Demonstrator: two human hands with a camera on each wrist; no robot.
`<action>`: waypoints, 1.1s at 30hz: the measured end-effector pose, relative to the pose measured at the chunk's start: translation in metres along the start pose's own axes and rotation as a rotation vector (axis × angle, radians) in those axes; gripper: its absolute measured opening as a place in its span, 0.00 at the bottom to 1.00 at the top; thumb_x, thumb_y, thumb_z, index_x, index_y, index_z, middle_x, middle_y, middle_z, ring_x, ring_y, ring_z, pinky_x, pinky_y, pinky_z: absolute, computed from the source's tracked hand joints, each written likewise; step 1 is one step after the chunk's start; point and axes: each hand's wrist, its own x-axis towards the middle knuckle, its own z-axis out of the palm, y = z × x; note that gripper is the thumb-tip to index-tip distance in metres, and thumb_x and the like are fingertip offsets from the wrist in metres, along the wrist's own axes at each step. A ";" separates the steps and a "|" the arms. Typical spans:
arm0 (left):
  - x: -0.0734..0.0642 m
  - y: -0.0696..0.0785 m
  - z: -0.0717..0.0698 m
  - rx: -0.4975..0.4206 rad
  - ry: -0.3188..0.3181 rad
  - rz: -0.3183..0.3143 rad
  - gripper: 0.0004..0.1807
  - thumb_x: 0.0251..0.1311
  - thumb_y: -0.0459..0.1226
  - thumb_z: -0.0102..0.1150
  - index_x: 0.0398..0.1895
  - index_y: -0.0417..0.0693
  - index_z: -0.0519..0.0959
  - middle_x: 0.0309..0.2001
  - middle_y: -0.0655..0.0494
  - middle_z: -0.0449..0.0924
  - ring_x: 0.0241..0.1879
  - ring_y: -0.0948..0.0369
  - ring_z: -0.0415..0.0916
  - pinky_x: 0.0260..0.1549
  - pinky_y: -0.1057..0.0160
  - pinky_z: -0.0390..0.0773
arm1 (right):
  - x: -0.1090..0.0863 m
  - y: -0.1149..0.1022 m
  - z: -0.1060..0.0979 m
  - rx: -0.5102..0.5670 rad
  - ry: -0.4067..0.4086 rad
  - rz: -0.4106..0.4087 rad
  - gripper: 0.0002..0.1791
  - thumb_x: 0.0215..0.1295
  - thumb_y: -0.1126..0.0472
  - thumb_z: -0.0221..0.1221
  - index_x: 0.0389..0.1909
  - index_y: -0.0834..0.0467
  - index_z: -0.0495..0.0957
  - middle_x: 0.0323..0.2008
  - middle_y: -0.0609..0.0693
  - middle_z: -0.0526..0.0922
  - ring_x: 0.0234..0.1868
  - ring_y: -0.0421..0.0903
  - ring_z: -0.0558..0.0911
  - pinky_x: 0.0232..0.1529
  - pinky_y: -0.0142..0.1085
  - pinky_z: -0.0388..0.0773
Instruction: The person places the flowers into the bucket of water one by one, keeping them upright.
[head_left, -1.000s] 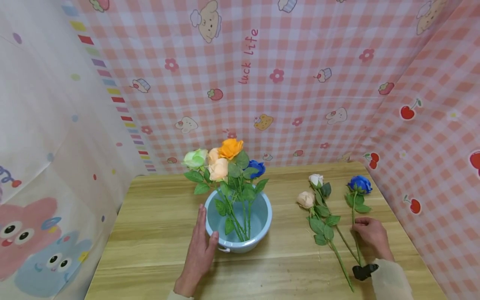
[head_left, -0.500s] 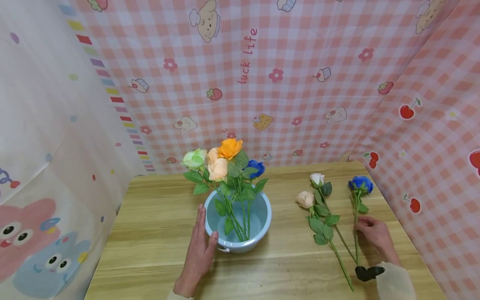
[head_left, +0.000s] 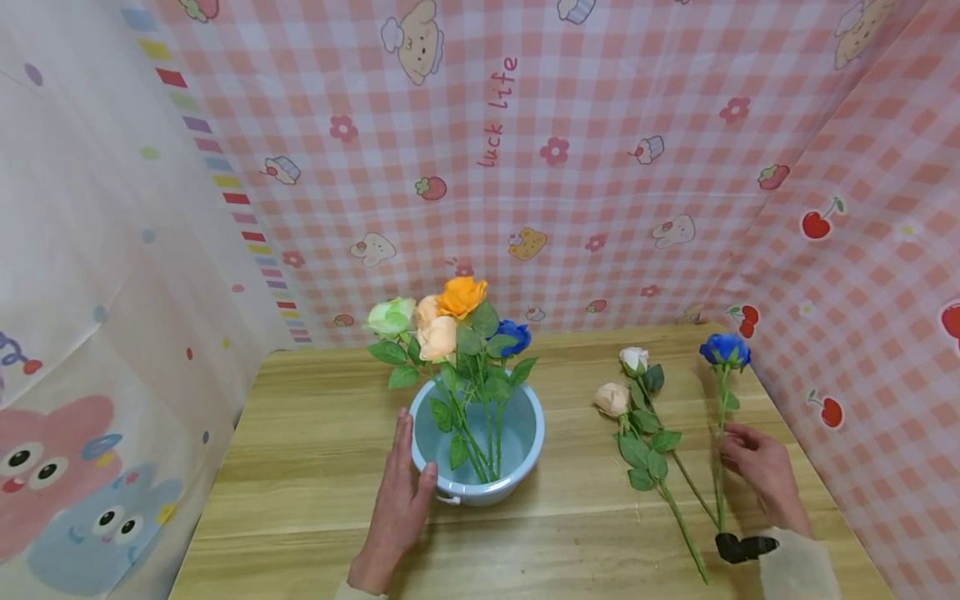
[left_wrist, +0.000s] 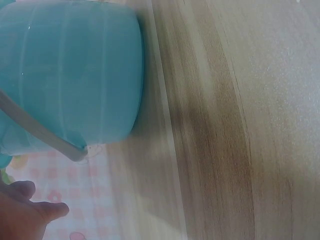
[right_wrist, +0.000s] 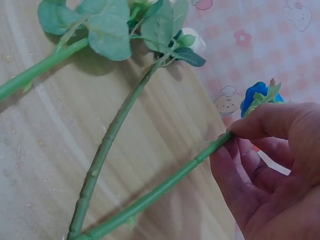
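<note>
Right hand pinches blue rose stem, bloom partly hidden in wrist view, left hand straight-fingered beside light-blue bucket, contact unclear.

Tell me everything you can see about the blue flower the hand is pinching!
The blue flower has a full, ruffled bloom with green bits under it, at least one green leaf, and a long, thin green stem with small bumps. The stem looks like plastic. The right hand pinches it partway along, between thumb and fingers. The flower is at the right side of the table, bloom toward the back. Its lower part comes close to another stem, but I can't tell whether they touch.
</note>
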 end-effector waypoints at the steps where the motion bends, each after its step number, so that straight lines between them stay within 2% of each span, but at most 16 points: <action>1: 0.000 0.000 0.000 0.001 0.000 -0.001 0.43 0.74 0.39 0.51 0.85 0.48 0.43 0.84 0.48 0.42 0.80 0.43 0.48 0.73 0.37 0.56 | 0.000 -0.001 0.000 0.005 0.006 0.001 0.27 0.78 0.66 0.53 0.70 0.78 0.63 0.43 0.51 0.80 0.37 0.30 0.80 0.39 0.28 0.85; 6: 0.000 0.000 0.000 0.001 0.006 0.003 0.43 0.74 0.38 0.51 0.85 0.48 0.42 0.84 0.46 0.43 0.79 0.42 0.48 0.73 0.36 0.56 | 0.000 -0.007 0.000 0.027 0.040 0.010 0.27 0.78 0.65 0.53 0.71 0.76 0.63 0.42 0.44 0.79 0.37 0.28 0.78 0.39 0.26 0.84; 10: 0.000 0.000 -0.001 -0.007 0.009 0.005 0.42 0.74 0.39 0.51 0.85 0.49 0.42 0.84 0.49 0.42 0.79 0.43 0.48 0.73 0.37 0.56 | -0.002 -0.011 0.001 0.089 0.075 -0.026 0.24 0.76 0.67 0.54 0.68 0.74 0.68 0.38 0.40 0.79 0.36 0.28 0.78 0.37 0.25 0.84; 13: 0.000 0.000 -0.001 -0.005 0.010 0.008 0.43 0.74 0.38 0.51 0.85 0.49 0.43 0.84 0.51 0.41 0.79 0.43 0.49 0.73 0.37 0.56 | -0.004 -0.014 0.000 0.161 0.096 -0.074 0.15 0.74 0.71 0.56 0.58 0.63 0.79 0.35 0.39 0.79 0.35 0.30 0.79 0.36 0.25 0.84; 16: 0.000 -0.001 -0.001 0.000 0.011 0.011 0.43 0.73 0.37 0.52 0.85 0.49 0.43 0.84 0.51 0.41 0.79 0.43 0.49 0.73 0.37 0.56 | -0.006 -0.016 0.000 0.208 0.112 -0.110 0.14 0.71 0.72 0.58 0.50 0.53 0.82 0.35 0.38 0.80 0.36 0.30 0.80 0.36 0.24 0.84; 17: 0.000 -0.001 -0.001 0.003 0.012 0.012 0.43 0.73 0.37 0.52 0.85 0.48 0.43 0.84 0.51 0.41 0.79 0.43 0.49 0.73 0.36 0.57 | -0.006 -0.017 0.000 0.202 0.113 -0.121 0.14 0.71 0.72 0.59 0.50 0.53 0.82 0.35 0.37 0.80 0.36 0.30 0.80 0.36 0.24 0.84; 21: 0.000 -0.001 0.000 0.004 0.011 0.015 0.43 0.73 0.37 0.52 0.85 0.48 0.43 0.84 0.49 0.42 0.79 0.43 0.49 0.73 0.36 0.57 | -0.009 -0.023 0.000 0.243 0.117 -0.138 0.14 0.70 0.72 0.60 0.55 0.63 0.80 0.35 0.36 0.81 0.36 0.30 0.81 0.36 0.25 0.84; 28: 0.000 -0.001 -0.001 0.006 0.009 0.022 0.43 0.73 0.38 0.51 0.85 0.48 0.43 0.84 0.49 0.42 0.79 0.43 0.49 0.73 0.36 0.57 | -0.014 -0.034 0.002 0.356 0.125 -0.207 0.15 0.68 0.74 0.61 0.46 0.52 0.85 0.33 0.37 0.83 0.35 0.31 0.82 0.34 0.23 0.83; 33: 0.000 0.000 -0.001 -0.004 0.008 0.015 0.43 0.73 0.37 0.52 0.85 0.48 0.43 0.84 0.52 0.41 0.79 0.43 0.49 0.73 0.37 0.56 | -0.018 -0.043 0.006 0.335 0.148 -0.217 0.14 0.68 0.73 0.62 0.47 0.52 0.84 0.34 0.36 0.83 0.35 0.30 0.82 0.34 0.22 0.82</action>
